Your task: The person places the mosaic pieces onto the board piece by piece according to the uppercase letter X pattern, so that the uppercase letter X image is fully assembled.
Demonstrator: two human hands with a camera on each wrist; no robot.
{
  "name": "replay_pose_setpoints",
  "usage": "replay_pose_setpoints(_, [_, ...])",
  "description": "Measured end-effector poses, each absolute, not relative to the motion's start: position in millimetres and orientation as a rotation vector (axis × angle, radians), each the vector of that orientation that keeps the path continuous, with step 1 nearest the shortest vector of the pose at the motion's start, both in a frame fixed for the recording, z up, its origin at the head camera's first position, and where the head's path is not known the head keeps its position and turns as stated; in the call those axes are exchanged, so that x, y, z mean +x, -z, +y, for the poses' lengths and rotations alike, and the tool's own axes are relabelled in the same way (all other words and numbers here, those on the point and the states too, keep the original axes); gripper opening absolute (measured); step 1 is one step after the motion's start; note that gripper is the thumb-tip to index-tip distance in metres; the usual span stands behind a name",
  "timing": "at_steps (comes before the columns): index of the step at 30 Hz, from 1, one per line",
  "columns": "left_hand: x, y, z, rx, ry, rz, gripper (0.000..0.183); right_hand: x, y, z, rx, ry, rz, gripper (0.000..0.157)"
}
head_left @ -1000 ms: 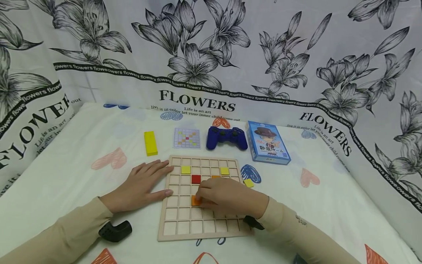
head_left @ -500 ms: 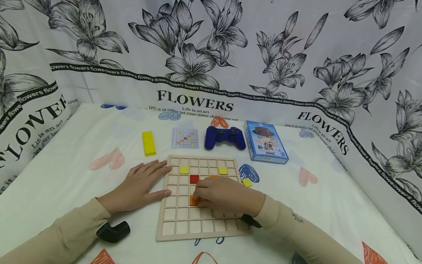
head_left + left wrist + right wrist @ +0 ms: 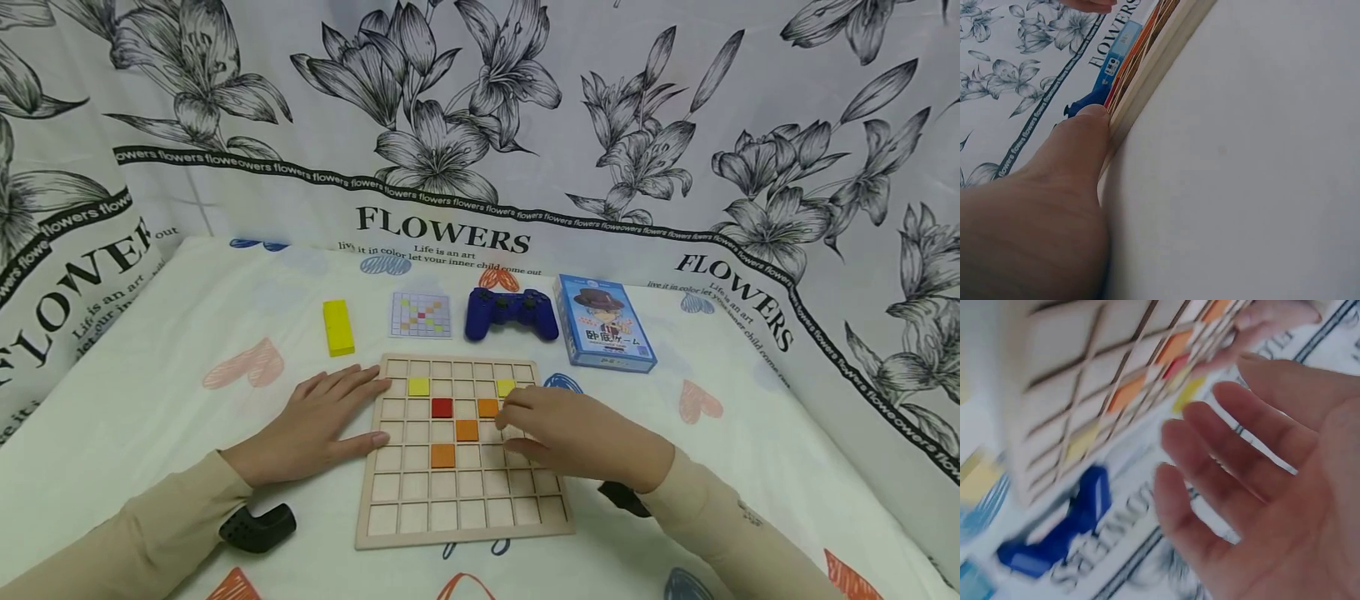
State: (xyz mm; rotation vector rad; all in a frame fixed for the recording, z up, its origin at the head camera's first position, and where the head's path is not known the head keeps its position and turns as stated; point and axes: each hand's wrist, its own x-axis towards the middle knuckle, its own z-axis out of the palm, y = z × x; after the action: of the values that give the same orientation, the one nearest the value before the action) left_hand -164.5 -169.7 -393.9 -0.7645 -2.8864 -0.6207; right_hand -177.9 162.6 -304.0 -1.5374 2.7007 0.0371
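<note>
A wooden grid board (image 3: 465, 542) lies in front of me. Set in its cells are a red tile (image 3: 442, 407), a yellow tile (image 3: 418, 387) at upper left, another yellow tile (image 3: 506, 387) partly behind my fingers, and three orange tiles (image 3: 467, 430) along a diagonal. My left hand (image 3: 307, 429) lies flat with spread fingers, its fingertips and thumb at the board's left edge. Over the board's right side is my right hand (image 3: 588, 433), fingers loosely bent; the right wrist view shows its palm with nothing held. A loose yellow tile (image 3: 979, 481) lies beyond the board, hidden in the head view.
Behind the board stand a yellow block (image 3: 339, 327), a small pattern card (image 3: 421, 315), a blue game controller (image 3: 512, 313) and a blue card-game box (image 3: 607, 325). A flower-printed cloth (image 3: 435, 100) hangs at the back. Black wrist-worn devices (image 3: 258, 527) sit under both forearms.
My right hand has let go of the middle orange tile and moved right across the board, uncovering the three orange tiles and covering the loose yellow one. The left hand has stayed still.
</note>
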Motion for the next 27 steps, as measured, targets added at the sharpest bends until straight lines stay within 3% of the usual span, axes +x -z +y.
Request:
replay_pose_setpoints(9, [-164.7,394.7,-169.8,-0.777,0.601,-2.868,0.073,-152.9,306.1,240.6,-1.003,-0.001,2.705,0.033])
replay_pose_setpoints(22, [-164.7,395.2,-170.8,-0.762,0.609,-2.890,0.073,-139.9,319.5,282.8,-0.845,0.091,2.680,0.037])
replay_pose_setpoints(27, [-166.5,396.3,-170.2,-0.760,0.608,-2.907,0.075,-138.8,325.0,286.9,-0.926,0.126,2.708,0.034])
